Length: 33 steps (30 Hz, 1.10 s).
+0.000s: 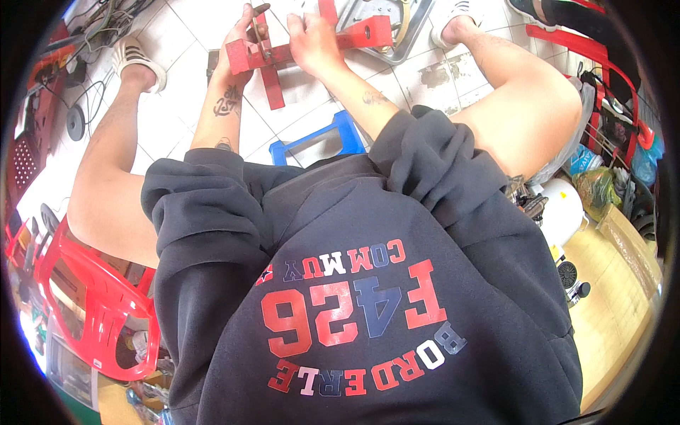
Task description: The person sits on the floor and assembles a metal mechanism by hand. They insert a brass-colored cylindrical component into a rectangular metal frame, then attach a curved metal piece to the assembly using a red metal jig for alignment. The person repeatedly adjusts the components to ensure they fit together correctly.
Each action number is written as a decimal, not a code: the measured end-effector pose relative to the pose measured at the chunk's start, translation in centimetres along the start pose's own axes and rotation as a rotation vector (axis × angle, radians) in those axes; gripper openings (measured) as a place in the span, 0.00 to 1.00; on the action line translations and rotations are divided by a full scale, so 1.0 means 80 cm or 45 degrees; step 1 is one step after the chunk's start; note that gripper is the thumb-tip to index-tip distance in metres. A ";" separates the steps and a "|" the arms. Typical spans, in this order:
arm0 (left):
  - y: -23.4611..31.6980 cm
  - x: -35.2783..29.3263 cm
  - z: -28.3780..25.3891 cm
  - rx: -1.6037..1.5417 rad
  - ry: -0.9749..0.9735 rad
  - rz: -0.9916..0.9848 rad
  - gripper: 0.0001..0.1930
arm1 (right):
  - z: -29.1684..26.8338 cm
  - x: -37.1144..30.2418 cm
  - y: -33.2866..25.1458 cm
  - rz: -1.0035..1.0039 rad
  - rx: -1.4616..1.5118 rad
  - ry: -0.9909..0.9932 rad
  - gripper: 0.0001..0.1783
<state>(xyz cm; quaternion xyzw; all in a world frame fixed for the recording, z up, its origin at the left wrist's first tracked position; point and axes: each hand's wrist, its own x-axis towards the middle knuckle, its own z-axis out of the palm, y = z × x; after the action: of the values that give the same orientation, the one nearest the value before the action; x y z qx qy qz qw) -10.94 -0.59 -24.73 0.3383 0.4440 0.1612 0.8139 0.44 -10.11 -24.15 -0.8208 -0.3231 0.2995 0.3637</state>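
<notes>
A red metal frame of crossed bars (280, 55) is held above the tiled floor, between my spread legs. My right hand (315, 46) is closed round its crossbar near the middle. At the frame's left end, my left hand (236, 53) grips it from the outer side, with part of the fingers hidden behind the metal. A dark, rusty-looking bolt or rod (260, 28) stands up through the frame beside my left hand. Just beyond the right end of the frame lies a grey metal tray (407, 53) with metal parts in it, partly covered by the bar.
A blue plastic stool (347, 133) stands below my arms. Cables (106, 28) lie at the far left. At the near left is a red plastic chair (106, 358). On the right are red metal rails (574, 42), bags, a white tank (561, 209) and another person's dark-clothed leg.
</notes>
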 end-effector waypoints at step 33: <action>-0.022 0.029 -0.026 -0.141 -0.004 0.019 0.29 | 0.034 -0.037 0.002 -0.016 0.090 -0.330 0.21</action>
<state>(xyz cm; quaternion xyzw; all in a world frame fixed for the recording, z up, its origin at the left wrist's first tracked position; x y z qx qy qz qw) -11.49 0.31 -28.12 0.2963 0.4307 0.1912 0.8307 -3.29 -11.28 -25.04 -0.7598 -0.3619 0.4120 0.3493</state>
